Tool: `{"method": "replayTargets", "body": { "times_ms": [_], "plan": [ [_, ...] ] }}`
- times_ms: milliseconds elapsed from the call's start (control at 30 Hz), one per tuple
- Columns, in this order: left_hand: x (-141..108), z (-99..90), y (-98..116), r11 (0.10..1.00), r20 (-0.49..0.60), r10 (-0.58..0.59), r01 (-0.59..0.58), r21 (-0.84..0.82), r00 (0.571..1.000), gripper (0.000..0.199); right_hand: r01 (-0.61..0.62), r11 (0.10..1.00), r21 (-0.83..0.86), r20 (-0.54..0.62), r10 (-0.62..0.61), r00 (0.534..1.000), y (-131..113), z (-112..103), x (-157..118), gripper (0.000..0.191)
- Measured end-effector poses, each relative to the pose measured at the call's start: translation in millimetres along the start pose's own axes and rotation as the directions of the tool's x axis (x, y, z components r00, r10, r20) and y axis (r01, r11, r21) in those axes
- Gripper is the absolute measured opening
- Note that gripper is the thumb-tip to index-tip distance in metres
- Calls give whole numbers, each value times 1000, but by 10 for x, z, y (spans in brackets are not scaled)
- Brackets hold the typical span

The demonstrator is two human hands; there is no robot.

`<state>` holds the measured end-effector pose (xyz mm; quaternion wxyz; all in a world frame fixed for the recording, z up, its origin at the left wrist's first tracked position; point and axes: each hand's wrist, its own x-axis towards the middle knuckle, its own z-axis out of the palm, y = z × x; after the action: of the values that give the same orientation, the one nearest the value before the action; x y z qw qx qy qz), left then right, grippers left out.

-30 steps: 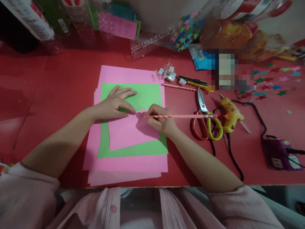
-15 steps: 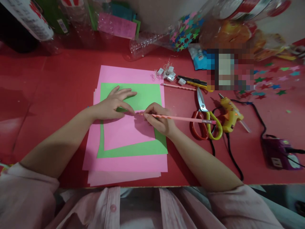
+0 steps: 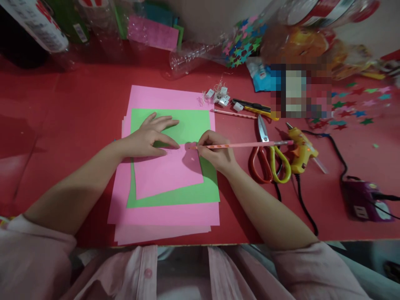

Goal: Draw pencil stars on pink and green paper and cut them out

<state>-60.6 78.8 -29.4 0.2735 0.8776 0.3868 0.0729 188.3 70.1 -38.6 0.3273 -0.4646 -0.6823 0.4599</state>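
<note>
My left hand (image 3: pixel 153 134) lies flat with its fingers spread over a green sheet (image 3: pixel 190 123) and the top edge of a small pink sheet (image 3: pixel 168 173). A long pink pencil (image 3: pixel 246 145) is pinched in my right hand (image 3: pixel 217 152), its tip at the upper right part of the small pink sheet. Faint marks show on that sheet near my left thumb. Beneath the green sheet lie larger pink sheets (image 3: pixel 168 216).
Scissors (image 3: pixel 265 160), a yellow glue gun (image 3: pixel 300 150) with a black cable and a purple power block (image 3: pixel 365 200) lie to the right. Another pencil (image 3: pixel 234 113), cutters (image 3: pixel 256 108) and small white tags (image 3: pixel 222 98) are behind. Plastic bottles (image 3: pixel 190 60) line the back.
My right hand has moved a little to the right with the pencil, which now lies closer to level. My left hand stays almost where it was.
</note>
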Motion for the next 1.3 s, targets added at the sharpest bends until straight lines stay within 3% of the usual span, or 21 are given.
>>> {"method": "replayTargets", "body": {
  "times_ms": [400,867,1300],
  "plan": [
    [1,-1,2,1000,-10,1,-2,-23,1000,29,53,998,-40,93,-49,994,1,-10,-6,12],
    [-1,0,8,999,-9,-8,7,-37,1000,28,54,996,-66,-39,-57,998,10,55,-5,15],
    [-1,-10,17,999,2,-14,14,-31,1000,28,88,987,-135,-49,-95,994,7,44,-13,17]
  ]
}}
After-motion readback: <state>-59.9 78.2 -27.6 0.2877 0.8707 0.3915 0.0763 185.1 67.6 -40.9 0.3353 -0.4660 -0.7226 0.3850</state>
